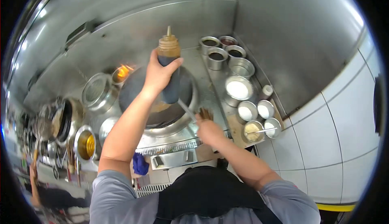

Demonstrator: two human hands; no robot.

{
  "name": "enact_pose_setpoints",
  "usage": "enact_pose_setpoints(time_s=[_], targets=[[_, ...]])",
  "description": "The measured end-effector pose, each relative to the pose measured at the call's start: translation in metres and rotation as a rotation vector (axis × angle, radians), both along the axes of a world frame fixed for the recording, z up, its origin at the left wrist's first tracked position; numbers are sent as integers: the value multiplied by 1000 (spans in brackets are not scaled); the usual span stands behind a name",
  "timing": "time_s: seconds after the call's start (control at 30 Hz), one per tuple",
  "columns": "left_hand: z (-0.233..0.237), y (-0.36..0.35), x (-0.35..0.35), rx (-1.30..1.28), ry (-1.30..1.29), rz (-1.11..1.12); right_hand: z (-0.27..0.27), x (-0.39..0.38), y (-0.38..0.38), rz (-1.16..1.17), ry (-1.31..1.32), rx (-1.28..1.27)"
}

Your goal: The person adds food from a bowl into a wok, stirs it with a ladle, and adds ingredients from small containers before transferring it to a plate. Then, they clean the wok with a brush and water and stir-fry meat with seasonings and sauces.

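Note:
My left hand (159,77) is wrapped around a squeeze bottle (170,87) of dark sauce, held upright with its pointed nozzle up, over the wok (187,88). A metal-handled cooking utensil (187,109) is in the closed fingers of my right hand (210,132), at the wok's near right edge. It slants up and left into the wok, and its head is hidden behind the bottle. Some light brown food or liquid (160,108) shows in the wok. A brown, bristly bundle (205,113) shows just beyond my right knuckles.
Metal pots of dark sauce (216,56) and tins of white powder (239,89) line the right side. A flame (122,71) burns behind the wok at left. Left stand a strainer pot (96,92) and a bowl of yellow liquid (86,145). Another person (52,195) is at lower left.

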State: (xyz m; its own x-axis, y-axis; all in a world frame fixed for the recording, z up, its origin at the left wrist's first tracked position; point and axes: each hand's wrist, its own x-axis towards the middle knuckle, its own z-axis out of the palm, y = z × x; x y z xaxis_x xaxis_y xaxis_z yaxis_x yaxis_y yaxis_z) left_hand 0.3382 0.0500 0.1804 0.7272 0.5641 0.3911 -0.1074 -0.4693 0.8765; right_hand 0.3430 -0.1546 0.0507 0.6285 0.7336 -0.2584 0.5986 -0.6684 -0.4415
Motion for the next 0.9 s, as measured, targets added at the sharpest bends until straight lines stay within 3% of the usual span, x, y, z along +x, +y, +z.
enact_pose_setpoints(time_s=[0.1,0.23,0.4,0.43,0.53,0.67,0.77,0.83,0.87,0.9], targets=[[-18,-53,87,-22,-75,-127,-38,17,8,88,95,37],[-62,-131,205,-101,-166,-314,-33,25,-37,241,44,102],[-108,-208,297,-98,-25,-333,-36,58,-78,443,57,148],[-119,-218,310,-97,8,-320,-38,62,-78,356,163,155],[-150,-237,335,-104,89,-363,-64,77,-96,499,46,315],[-189,-239,349,105,253,-397,-75,92,-101,430,216,427],[-207,-240,350,11,210,-394,-43,110,-113,403,253,514],[-222,-242,351,-62,173,-391,-53,112,-112,408,273,486],[-229,-243,351,102,152,-231,-63,111,-110,411,289,457],[-232,-244,351,266,126,-71,-109,97,-94,301,364,601]])
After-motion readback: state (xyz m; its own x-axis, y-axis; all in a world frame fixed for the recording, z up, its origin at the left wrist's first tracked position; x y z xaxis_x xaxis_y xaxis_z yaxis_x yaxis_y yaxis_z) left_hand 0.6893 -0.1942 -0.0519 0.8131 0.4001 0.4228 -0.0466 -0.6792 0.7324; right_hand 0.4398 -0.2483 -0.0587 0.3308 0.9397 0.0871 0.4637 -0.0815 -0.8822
